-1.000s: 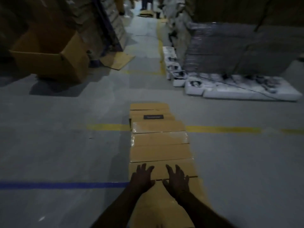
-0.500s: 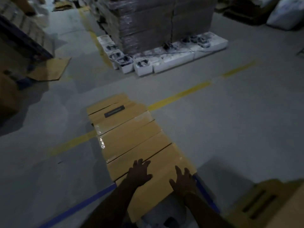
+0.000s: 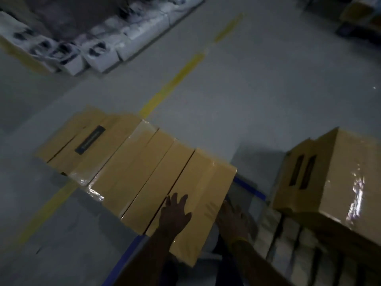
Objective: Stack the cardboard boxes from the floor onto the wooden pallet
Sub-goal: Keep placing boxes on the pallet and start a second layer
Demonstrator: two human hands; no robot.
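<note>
Flanking nearest box (image 3: 203, 195): flat left hand (image 3: 175, 215), right hand (image 3: 232, 218) grip unclear; stacked box (image 3: 338, 178) nearby.

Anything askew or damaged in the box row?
No damage visible. The far boxes sit skewed and stepped out of line with the rest of the row. The left hand rests flat on the nearest box. Heavy blur limits detail.
</note>
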